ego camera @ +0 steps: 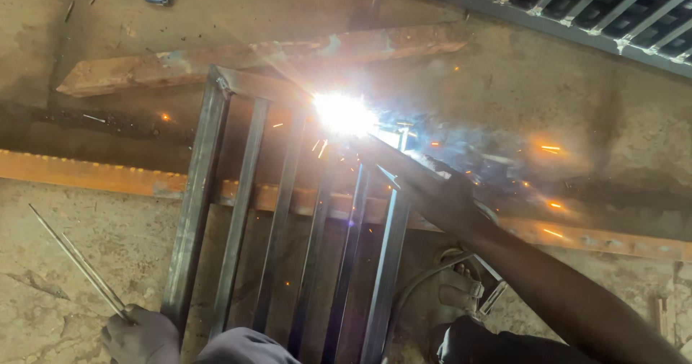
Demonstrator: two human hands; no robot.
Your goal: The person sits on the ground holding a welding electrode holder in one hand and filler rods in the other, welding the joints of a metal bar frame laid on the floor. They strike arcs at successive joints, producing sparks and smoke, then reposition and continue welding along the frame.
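over the steel grate (288, 220), left hand (140, 335) clamped on rods (79, 263), right hand (440, 191) on electrode holder (389, 155)

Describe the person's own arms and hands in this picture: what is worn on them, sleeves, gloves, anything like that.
The left hand wears a grey, scuffed work glove that covers it to the wrist. The right hand looks dark in the backlight of the glare; whether it is gloved cannot be told. The right forearm behind it is bare, with no sleeve in view. No watch or markings show.
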